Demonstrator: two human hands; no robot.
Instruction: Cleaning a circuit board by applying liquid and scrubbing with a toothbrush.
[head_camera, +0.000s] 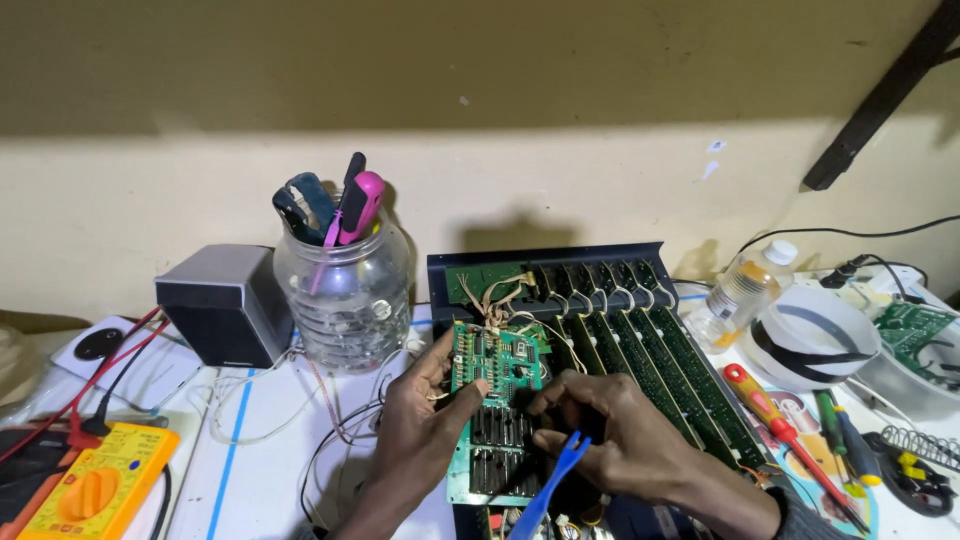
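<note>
1. The left hand (420, 425) has its grip closed on a small green circuit board (497, 362): the thumb presses the board's lower front face and the fingers curl behind its left edge
2. The small green circuit board stands tilted up, its face toward the camera and its long axis roughly level, left to right; thin pale wires (497, 300) run from its top edge into the black chassis (560, 265)
3. The right hand (625, 435) is curled nearly shut around a blue plastic pry tool (555, 480), whose forked tip points up and slightly right while its handle runs down toward the near edge of the tabletop (255, 460)
4. Board and hands sit over the chassis at the middle of the tabletop; its long green cards (660, 370) run from the far edge toward the near right
5. A clear jar of tools (345, 290) stands just left of the chassis, and a red-handled screwdriver (775, 425) lies to its right
</note>
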